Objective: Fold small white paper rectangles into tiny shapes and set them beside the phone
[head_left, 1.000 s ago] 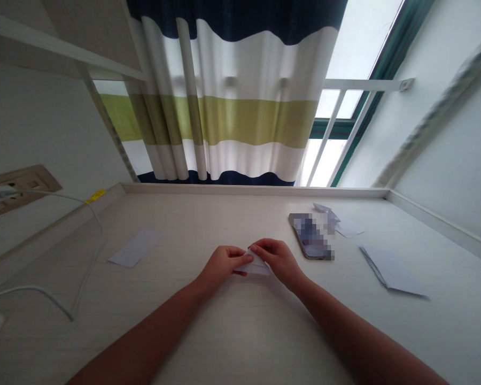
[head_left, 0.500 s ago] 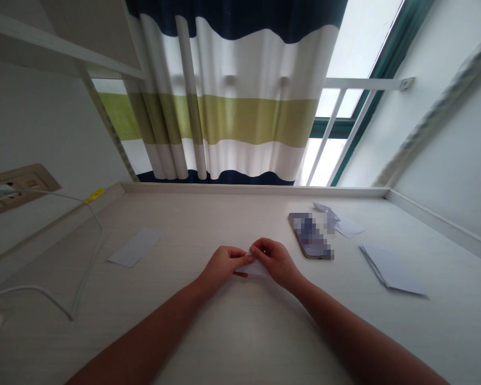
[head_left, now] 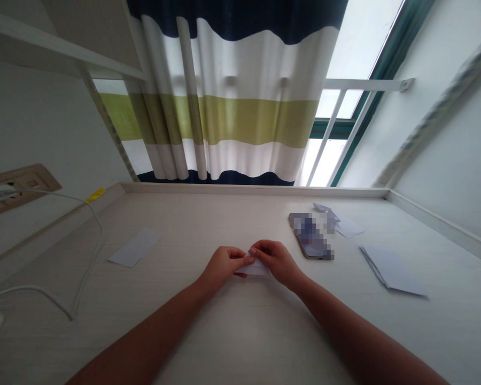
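Observation:
A small folded piece of white paper (head_left: 256, 269) is pinched between my hands at the middle of the pale wood-grain desk (head_left: 208, 224). My left hand (head_left: 223, 266) holds its left end between thumb and fingers. My right hand (head_left: 275, 262) grips its upper right part, and the fingertips of the two hands nearly meet. Part of the paper is hidden behind my fingers. Beyond my right hand lies a smartphone (head_left: 310, 235) with a pixelated screen, and it does not touch my hand.
A white paper strip (head_left: 135, 247) lies left of my hands, and a folded paper stack (head_left: 392, 270) lies on the right. Paper scraps (head_left: 339, 220) sit behind the phone. A white cable (head_left: 88, 266) runs from a wall socket (head_left: 20, 190). A striped curtain (head_left: 220, 107) hangs beyond the desk.
My hands stay together on the folded paper, with only slight shifts of the fingers. The right hand sits a little lower. Nothing else on the desk has moved.

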`<action>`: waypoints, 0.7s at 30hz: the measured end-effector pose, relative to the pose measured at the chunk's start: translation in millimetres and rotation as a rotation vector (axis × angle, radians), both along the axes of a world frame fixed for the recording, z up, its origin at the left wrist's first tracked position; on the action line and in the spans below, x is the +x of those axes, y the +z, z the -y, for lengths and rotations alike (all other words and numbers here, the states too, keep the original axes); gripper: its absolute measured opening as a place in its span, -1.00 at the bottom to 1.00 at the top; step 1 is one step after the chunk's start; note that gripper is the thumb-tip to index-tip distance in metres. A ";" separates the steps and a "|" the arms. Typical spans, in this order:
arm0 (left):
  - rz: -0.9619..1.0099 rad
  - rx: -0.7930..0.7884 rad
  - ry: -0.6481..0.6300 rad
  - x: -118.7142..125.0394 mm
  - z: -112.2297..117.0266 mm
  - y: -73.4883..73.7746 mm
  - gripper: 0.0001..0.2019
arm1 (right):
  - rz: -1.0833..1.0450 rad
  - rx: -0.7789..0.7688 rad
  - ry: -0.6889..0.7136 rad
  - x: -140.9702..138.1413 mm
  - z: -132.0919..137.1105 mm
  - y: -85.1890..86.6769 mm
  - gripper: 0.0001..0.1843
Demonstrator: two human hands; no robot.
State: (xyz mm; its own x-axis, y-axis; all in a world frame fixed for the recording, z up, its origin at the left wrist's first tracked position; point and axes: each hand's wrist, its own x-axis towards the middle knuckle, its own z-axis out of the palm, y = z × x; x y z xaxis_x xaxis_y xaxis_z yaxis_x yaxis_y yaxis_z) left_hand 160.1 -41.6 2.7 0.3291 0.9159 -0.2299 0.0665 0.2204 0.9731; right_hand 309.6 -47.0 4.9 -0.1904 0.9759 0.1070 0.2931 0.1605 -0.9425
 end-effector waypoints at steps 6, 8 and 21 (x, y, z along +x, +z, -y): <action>-0.014 0.024 0.013 -0.4 0.4 0.0 -0.74 | -0.045 -0.042 -0.011 -0.9 0.4 1.4 -0.83; -0.019 0.035 0.011 -0.6 0.6 -0.4 -0.74 | -0.049 -0.049 -0.006 -0.8 0.4 1.6 -0.84; 0.033 0.011 -0.072 -2.4 -1.1 1.0 -0.68 | 0.025 0.004 0.025 4.6 -0.3 3.1 -0.83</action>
